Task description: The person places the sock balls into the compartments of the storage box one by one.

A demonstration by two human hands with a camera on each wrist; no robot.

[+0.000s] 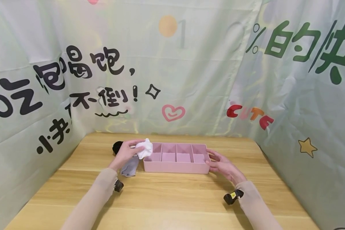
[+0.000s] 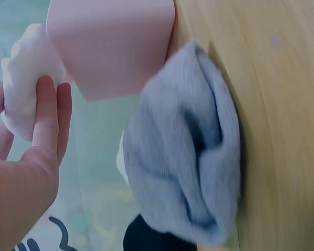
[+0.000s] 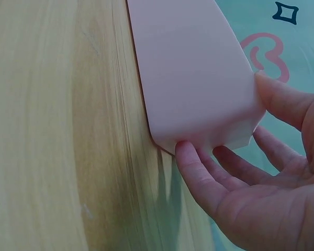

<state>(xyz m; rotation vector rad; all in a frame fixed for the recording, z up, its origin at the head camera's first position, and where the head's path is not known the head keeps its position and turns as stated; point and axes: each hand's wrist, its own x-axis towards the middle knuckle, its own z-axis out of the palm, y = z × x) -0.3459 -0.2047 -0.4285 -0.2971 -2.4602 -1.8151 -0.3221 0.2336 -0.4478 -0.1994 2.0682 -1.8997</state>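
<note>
My left hand point(image 1: 128, 153) pinches a white bunched-up sock point(image 1: 144, 149) between thumb and fingers, beside the left end of a pink divided box point(image 1: 176, 167). In the left wrist view the sock point(image 2: 29, 78) shows close to the box's end wall point(image 2: 112, 52). Below that hand lies a grey folded sock point(image 1: 130, 167), and behind the hand sits a black bundle point(image 1: 118, 147), partly hidden. My right hand point(image 1: 225, 166) holds the box's right end. Its thumb is at the rim and its fingertips touch the end wall, as the right wrist view shows.
The box stands on a wooden table point(image 1: 172, 201), its open compartments separated by thin dividers. A printed cloth backdrop point(image 1: 201, 80) surrounds the table at the back and on both sides. A small camera is strapped at each wrist.
</note>
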